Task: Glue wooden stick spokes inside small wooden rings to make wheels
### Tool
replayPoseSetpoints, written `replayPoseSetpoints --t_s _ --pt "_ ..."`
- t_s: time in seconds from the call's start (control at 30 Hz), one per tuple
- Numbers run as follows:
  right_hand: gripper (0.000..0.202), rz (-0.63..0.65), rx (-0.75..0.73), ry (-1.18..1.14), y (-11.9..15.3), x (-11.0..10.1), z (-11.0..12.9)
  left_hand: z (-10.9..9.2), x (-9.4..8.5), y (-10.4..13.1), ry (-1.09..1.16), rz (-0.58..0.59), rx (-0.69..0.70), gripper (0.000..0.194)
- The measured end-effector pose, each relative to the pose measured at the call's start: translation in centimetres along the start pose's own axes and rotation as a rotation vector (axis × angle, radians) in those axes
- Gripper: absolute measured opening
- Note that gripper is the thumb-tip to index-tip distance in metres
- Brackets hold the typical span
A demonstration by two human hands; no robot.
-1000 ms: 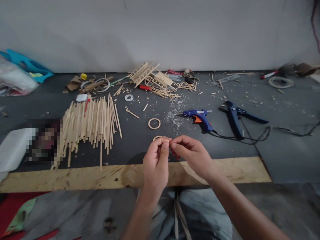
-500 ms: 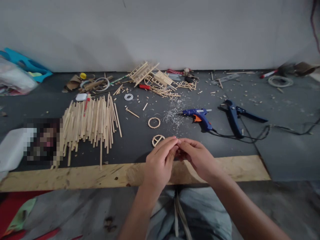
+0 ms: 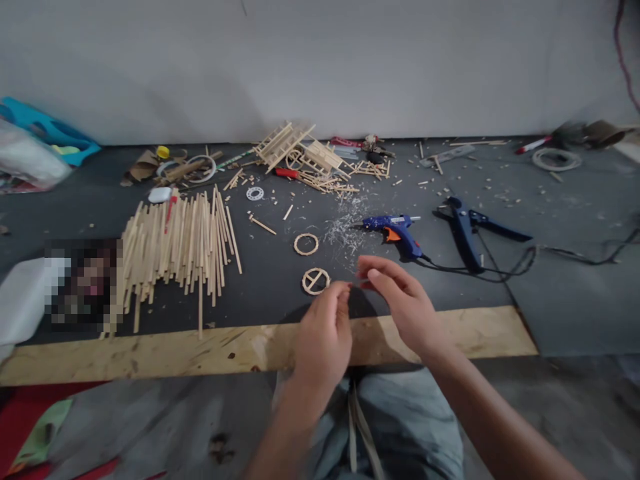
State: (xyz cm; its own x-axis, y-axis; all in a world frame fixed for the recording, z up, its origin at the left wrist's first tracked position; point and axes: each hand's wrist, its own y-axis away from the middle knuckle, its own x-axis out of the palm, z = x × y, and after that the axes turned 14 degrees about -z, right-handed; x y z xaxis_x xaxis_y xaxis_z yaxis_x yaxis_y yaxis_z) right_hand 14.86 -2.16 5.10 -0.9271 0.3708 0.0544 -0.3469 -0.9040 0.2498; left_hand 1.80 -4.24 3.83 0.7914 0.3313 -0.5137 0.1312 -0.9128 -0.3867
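Close to the table's front edge, my left hand (image 3: 324, 330) is closed, thumb and fingertips pinched together. Anything between them is too small or hidden to make out. Just right of it, my right hand (image 3: 403, 300) has curved fingers apart from the thumb, and no held thing shows. A small gap separates the two hands. By my left fingertips lies a small wooden ring with crossbars (image 3: 316, 281), partly covered by the hand. Beyond it is a plain wooden ring (image 3: 306, 245). A blue hot glue gun (image 3: 400, 230) with an orange trigger lies past my right hand.
Many thin wooden sticks (image 3: 183, 243) lie in a pile at left. Blue cutters (image 3: 466, 237) and a black cord are at right. Toward the wall stands a small stick-built model (image 3: 285, 147) among offcuts. A white perforated ring (image 3: 255, 193) lies mid-table; glue strands (image 3: 345, 227) litter the surface.
My hands, which were together at the fingertips, have moved apart. The right hand has loosened its fingers and lifted slightly; the left stays pinched, a little lower.
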Motion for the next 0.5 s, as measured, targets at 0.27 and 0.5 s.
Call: replayPoseSetpoints --t_s 0.27,0.5 --pt "0.037 -0.064 -0.224 -0.234 -0.5 1.1 -0.9 -3.0 2.0 3.8 0.328 0.103 -0.004 0.033" --pt "0.046 -0.18 -0.37 -0.086 -0.1 1.4 -1.4 -4.9 2.2 5.4 0.704 0.16 -0.53 0.047"
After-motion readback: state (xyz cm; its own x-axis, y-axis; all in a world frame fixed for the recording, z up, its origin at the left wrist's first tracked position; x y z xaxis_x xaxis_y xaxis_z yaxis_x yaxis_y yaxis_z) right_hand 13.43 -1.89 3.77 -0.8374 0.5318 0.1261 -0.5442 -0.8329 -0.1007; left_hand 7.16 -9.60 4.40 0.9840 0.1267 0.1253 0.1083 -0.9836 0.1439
